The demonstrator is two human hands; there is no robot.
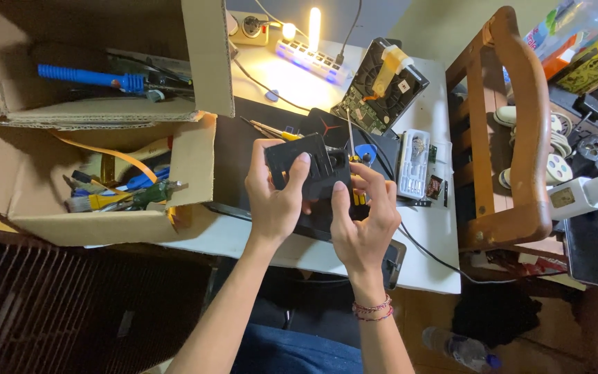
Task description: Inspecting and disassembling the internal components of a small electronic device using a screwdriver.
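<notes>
Hands meet above the near edge of the white tabletop [430, 270]: left hand [275, 201] and right hand [368, 218] both curl their fingers around 1 black boxy device [309, 170], held over a black mat [243, 145]. 2 open cardboard boxes [195, 166] of tools sit at the tabletop's left edge.

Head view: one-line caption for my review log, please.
Both hands, left hand and right hand, hold a small black device above a white desk beside cardboard boxes of tools.
</notes>
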